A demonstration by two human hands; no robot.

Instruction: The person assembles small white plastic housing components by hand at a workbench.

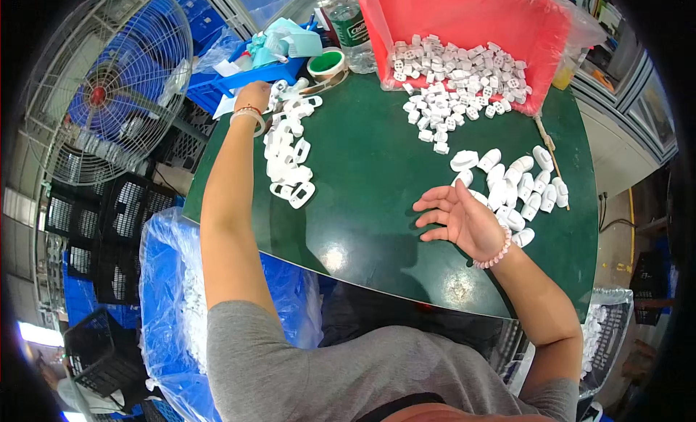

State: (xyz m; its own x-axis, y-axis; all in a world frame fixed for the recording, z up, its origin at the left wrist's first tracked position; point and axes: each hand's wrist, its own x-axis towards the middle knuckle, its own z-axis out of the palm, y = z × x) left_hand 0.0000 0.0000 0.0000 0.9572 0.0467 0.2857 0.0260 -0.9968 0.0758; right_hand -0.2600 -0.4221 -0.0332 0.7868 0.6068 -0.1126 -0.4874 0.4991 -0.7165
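Note:
My left hand (pixel 253 96) reaches far across the dark green table (pixel 362 175) to the top of a strip of white loop-shaped plastic parts (pixel 288 157). Its fingers are hidden among those parts, so I cannot tell its grip. My right hand (pixel 458 219) lies near the table's middle, fingers spread, holding nothing. It touches the left edge of a cluster of white oval caps (pixel 518 183). A pile of small white blocks (pixel 453 81) spills from a red bin (pixel 471 23) at the far edge.
A blue tray (pixel 217 85) with teal items, a green tape roll (pixel 328 61) and a clear bottle (pixel 351 27) stand at the back. A large wire fan (pixel 101 88) is at left. Blue bag-lined bin (pixel 170 306) of white parts sits below left; black crates (pixel 119 226) beside it.

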